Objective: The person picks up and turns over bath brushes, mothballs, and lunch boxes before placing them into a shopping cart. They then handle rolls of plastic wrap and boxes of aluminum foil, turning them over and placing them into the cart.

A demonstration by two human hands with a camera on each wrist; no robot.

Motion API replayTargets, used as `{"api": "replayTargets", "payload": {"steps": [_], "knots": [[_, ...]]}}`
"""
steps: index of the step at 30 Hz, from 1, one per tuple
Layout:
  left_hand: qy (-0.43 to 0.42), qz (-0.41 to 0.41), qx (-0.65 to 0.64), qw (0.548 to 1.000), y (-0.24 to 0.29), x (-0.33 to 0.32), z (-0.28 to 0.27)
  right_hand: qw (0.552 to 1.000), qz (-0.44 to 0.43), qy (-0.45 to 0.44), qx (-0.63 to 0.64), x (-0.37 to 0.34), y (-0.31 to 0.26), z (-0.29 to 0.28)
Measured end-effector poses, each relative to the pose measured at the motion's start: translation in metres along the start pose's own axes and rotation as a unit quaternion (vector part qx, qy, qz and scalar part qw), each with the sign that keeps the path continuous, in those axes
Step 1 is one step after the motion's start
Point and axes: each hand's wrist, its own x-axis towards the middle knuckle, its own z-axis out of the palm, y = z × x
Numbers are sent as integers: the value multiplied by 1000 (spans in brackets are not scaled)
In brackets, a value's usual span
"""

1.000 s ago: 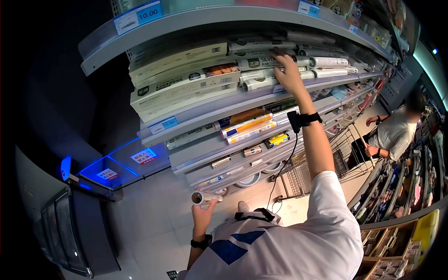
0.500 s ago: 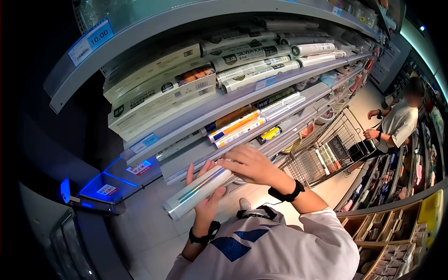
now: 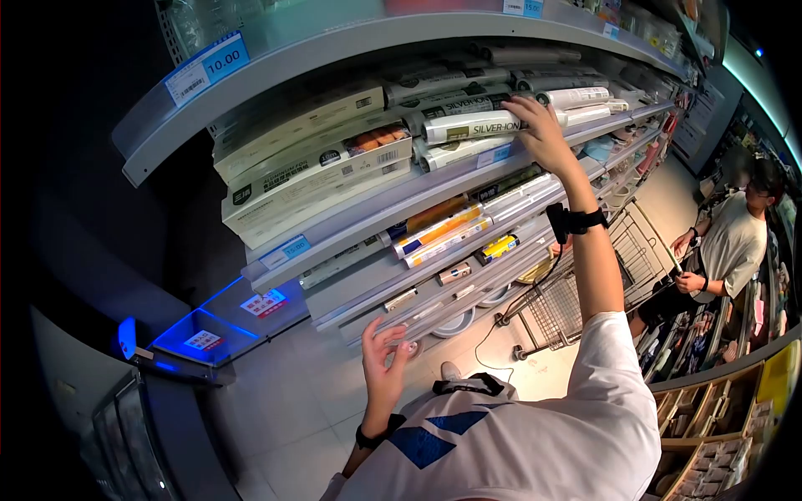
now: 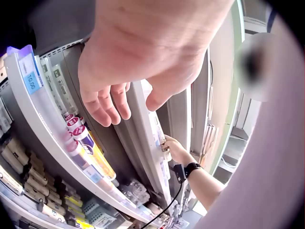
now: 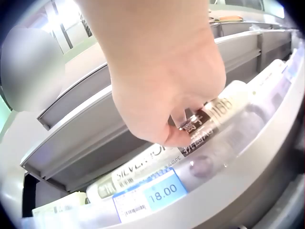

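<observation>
My right hand [image 3: 547, 138] is at the upper shelf, its fingers curled over a white roll labelled SILVER-ION [image 3: 480, 127]. In the right wrist view, thumb and fingers of the right hand [image 5: 167, 90] pinch the printed roll [image 5: 138, 164] just behind an 18.00 price tag [image 5: 164, 193]. The roll lies along the shelf front, on or against other rolls. My left hand [image 3: 384, 363] is raised in front of the body below the shelves, holding nothing. In the left wrist view the left hand [image 4: 138, 62] has loosely bent, spread fingers.
Long boxes [image 3: 313, 179] are stacked left of the rolls. Orange-and-white rolls [image 3: 443, 238] lie on the shelf below. At the right a person [image 3: 731, 242] stands by a wire cart [image 3: 543, 305]. A blue-lit barrier [image 3: 225, 321] is at the left.
Half a second ago both hands held a white roll before the body. My left hand has since let go, and my right hand has moved up to the shelf, where it grips a roll.
</observation>
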Motion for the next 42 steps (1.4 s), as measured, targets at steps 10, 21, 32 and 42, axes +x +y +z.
{"api": "replayTargets", "payload": {"steps": [10,21,32,42], "knots": [[19,-25,27,999,-20,-26,-25,995,-49,-10,86,5,-20,36],[-89,-77,86,989,-29,-60,-25,977,58,105,176,-141,-121,19],[-318,-68,376,868,-52,-71,-25,862,416,-150,248,-435,-169,21],[-546,-27,426,721,-95,-54,79,847,466,-73,246,-480,-120,0]]}}
